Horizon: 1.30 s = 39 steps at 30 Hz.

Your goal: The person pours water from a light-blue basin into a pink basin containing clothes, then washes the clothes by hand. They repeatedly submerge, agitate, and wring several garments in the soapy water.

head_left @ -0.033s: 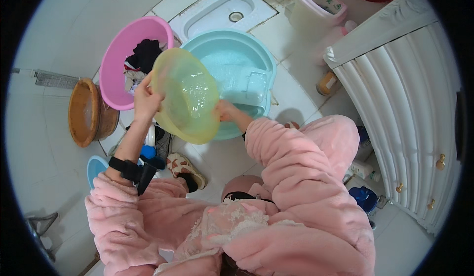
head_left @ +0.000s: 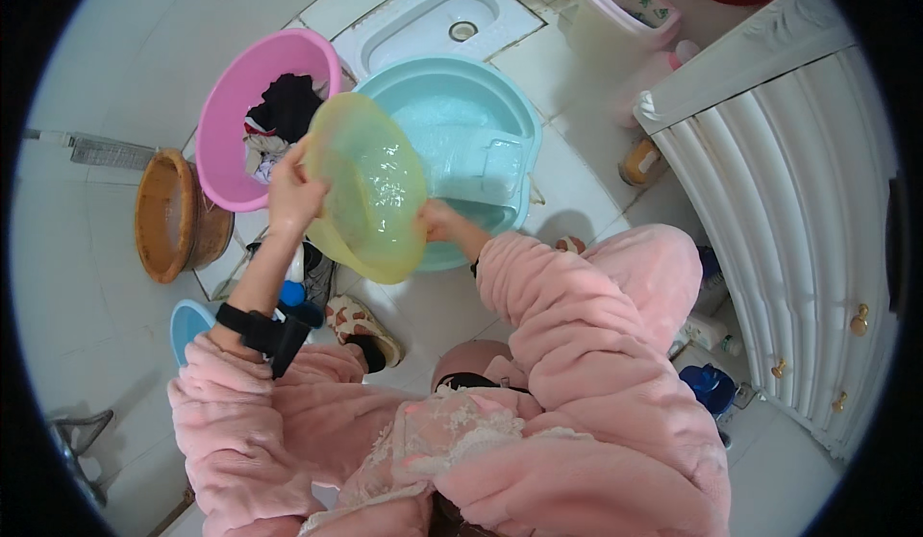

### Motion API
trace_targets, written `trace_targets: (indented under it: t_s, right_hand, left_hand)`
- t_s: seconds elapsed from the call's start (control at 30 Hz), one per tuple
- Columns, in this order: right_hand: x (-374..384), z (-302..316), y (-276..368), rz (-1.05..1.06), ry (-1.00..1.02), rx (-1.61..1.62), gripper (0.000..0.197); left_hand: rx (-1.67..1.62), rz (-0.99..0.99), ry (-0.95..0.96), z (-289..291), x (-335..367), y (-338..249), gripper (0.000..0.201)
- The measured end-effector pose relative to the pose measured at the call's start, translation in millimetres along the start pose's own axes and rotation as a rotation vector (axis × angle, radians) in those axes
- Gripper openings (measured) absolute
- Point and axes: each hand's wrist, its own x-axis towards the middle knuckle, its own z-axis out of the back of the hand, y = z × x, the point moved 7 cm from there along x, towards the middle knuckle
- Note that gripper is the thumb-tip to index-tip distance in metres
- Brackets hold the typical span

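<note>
A translucent yellow basin (head_left: pixel 370 191) is held up, tilted steeply, with wet glints on its inside. My left hand (head_left: pixel 295 191) grips its left rim, and my right hand (head_left: pixel 444 220) grips its right side; some of the fingers are hidden by the basin. Behind and partly under it stands a large light-blue tub (head_left: pixel 531 128) with a ridged board-like panel inside and what looks like shallow water. To the left, a pink basin (head_left: pixel 216 133) holds crumpled clothes (head_left: pixel 286 106), black and pale ones.
A squat toilet (head_left: pixel 385 27) is set in the tiles at the back. An orange-brown tub (head_left: pixel 159 215) leans at the left, near a small blue basin (head_left: pixel 192 330). On the right are a bin (head_left: pixel 615 18) and a white cabinet (head_left: pixel 760 162). My patterned shoe (head_left: pixel 365 330) is on the floor.
The yellow basin has tipped slightly more, its left rim and my left hand shifting a little to the right. Both hands keep their grip.
</note>
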Motion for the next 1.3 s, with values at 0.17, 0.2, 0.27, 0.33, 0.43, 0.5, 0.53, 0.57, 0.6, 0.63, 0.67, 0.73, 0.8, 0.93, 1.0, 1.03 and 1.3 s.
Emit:
trace_targets:
  t_s: [0.17, 0.2, 0.27, 0.33, 0.43, 0.5, 0.53, 0.57, 0.6, 0.63, 0.67, 0.73, 0.8, 0.93, 1.0, 1.03, 1.3]
  right_hand:
    - [0.6, -11.7, -27.7, -0.025, 0.109, 0.193, 0.025]
    - [2.7, -14.0, -20.4, 0.035, 0.234, 0.256, 0.026]
    - [8.1, -8.1, 3.2, 0.18, 0.325, 0.222, 0.022]
    - [11.0, -3.6, 25.5, 0.209, 0.302, 0.162, 0.023]
    - [-5.7, 17.6, 57.3, 0.168, -0.121, -0.21, 0.031]
    - [-62.8, 32.3, 112.2, 0.679, -0.599, -0.765, 0.038]
    - [-110.9, 30.1, 132.8, 1.106, -0.869, -1.024, 0.042]
    - [-151.2, 40.8, 140.9, 1.406, -0.914, -1.009, 0.048]
    - [-172.3, 62.4, 146.9, 1.376, -1.059, -1.093, 0.049]
    - [-185.5, 90.6, 147.8, 1.237, -1.239, -1.099, 0.051]
    - [-199.2, 112.3, 144.8, 1.213, -1.435, -1.107, 0.053]
    - [-195.2, 170.5, 124.5, 0.813, -1.545, -0.972, 0.051]
    - [-150.3, 220.6, 85.1, 0.342, -1.079, -0.474, 0.044]
    - [-113.9, 218.0, 50.3, 0.532, -1.05, -0.29, 0.05]
    - [-111.3, 200.9, 38.9, 0.628, -1.13, -0.435, 0.055]
    - [-110.5, 184.9, 40.5, 0.717, -1.109, -0.585, 0.055]
    - [-152.0, 170.8, 168.3, 0.365, -0.475, -0.282, 0.048]
  left_hand:
    - [0.525, -0.384, -0.02, -59.5, -31.2, -72.3, 0.062]
    - [0.565, -0.439, 0.025, -72.0, -40.9, -85.4, 0.062]
    - [0.617, -0.53, 0.079, -83.4, -57.6, -108.5, 0.062]
    - [0.646, -0.594, 0.099, -84.3, -69.6, -124.2, 0.062]
    - [0.755, -0.747, -0.01, -64.7, -76.9, -137.1, 0.066]
    - [0.83, -0.809, -0.155, -36.8, -77.5, -137.4, 0.068]
    - [0.862, -0.836, -0.218, -20.1, -78.0, -136.3, 0.069]
    - [0.798, -0.747, -0.283, 5.5, -73.7, -131.0, 0.067]
    - [0.73, -0.662, -0.343, 33.3, -70.4, -124.7, 0.064]
    - [0.708, -0.527, -0.468, 68.0, -67.1, -116.7, 0.061]
    - [0.681, -0.392, -0.59, 102.3, -67.0, -106.6, 0.058]
    - [0.304, -0.484, -0.761, 164.9, -71.8, -95.5, 0.05]
    - [-0.01, -0.329, -0.834, 216.1, -73.3, -58.0, 0.046]
    - [-0.591, 0.086, -0.965, 269.7, -92.0, 46.9, 0.035]
    - [-0.936, 0.277, -0.989, 275.5, -95.0, 91.4, 0.031]
    - [-1.066, 0.199, -1.011, 281.5, -92.2, 100.2, 0.028]
    - [-0.709, -0.006, -1.01, 305.2, -83.6, 86.6, 0.03]
